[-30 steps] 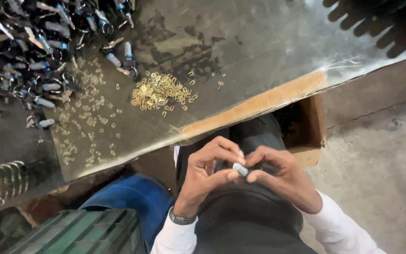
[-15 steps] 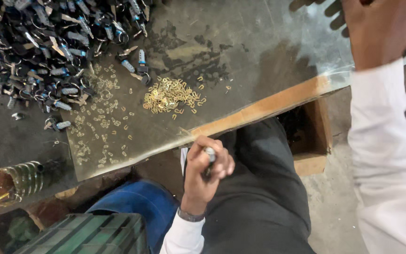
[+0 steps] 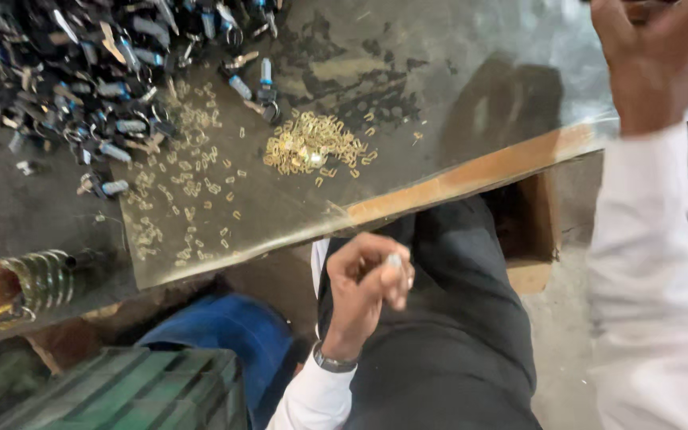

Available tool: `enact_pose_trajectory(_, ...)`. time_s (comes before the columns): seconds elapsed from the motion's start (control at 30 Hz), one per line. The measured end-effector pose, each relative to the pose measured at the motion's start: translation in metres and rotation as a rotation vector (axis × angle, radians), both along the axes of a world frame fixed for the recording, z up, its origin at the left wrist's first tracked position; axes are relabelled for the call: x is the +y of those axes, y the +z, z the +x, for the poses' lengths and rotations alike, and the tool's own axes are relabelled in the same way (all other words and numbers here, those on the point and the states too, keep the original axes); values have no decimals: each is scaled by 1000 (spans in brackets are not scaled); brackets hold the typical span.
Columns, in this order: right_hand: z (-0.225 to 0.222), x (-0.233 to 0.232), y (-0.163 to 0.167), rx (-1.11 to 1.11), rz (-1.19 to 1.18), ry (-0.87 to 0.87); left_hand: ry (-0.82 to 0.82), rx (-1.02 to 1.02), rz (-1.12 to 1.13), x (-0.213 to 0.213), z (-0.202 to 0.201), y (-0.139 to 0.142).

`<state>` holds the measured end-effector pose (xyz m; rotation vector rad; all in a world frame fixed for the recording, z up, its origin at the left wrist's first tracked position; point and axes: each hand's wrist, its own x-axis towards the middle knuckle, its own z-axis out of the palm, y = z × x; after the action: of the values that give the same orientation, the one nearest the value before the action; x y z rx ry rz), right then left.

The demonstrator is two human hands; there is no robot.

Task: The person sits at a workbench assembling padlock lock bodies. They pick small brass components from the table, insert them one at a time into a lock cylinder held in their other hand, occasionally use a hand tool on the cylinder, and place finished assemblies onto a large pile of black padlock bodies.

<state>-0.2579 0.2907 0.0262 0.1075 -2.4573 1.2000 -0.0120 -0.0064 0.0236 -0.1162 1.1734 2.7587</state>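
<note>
The left hand (image 3: 368, 279) sits low over the lap, in front of the desk (image 3: 471, 171) edge, its fingers (image 3: 398, 280) curled in and pinching a small silvery piece (image 3: 393, 260) between thumb and forefinger; a wristwatch (image 3: 333, 362) shows at the white cuff. The right hand (image 3: 653, 56) is raised high at the upper right, above the desk's far side, back toward the camera; whether its fingers are clenched on anything cannot be told. On the metal-topped desk lies a small heap of brass-coloured links (image 3: 310, 143), with more of them scattered loosely (image 3: 189, 187) to its left. Beyond these, at the upper left, a big pile of dark and bluish metal parts (image 3: 97, 72) spreads across the top. A ribbed greenish cylinder (image 3: 29, 283) with an orange-lit mouth rests at the left edge. Below the desk stand an open brown cardboard box (image 3: 531, 231), a green ribbed crate (image 3: 129, 394) and a blue container (image 3: 232, 330)
</note>
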Motion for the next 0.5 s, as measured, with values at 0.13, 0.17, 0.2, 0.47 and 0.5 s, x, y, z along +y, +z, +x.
enact_pose_trajectory(0.13, 88, 1, 1, -197, -537, 401, -5, -234, 141, 2, -6, -3)
enact_pose_trajectory(0.17, 108, -9, 3, -207, -581, 423, -21, -301, 191, 1, -7, -2)
enact_pose_trajectory(0.2, 127, -20, 6, -217, -626, 445, -38, -326, 260, -1, -8, 0)
enact_pose_trajectory(0.47, 196, -94, -10, -250, -1003, 306, -128, -325, 319, -4, -12, -3)
enact_pose_trajectory(0.5, 203, -99, -12, -236, -1024, 278, -124, -338, 313, -2, -11, -8)
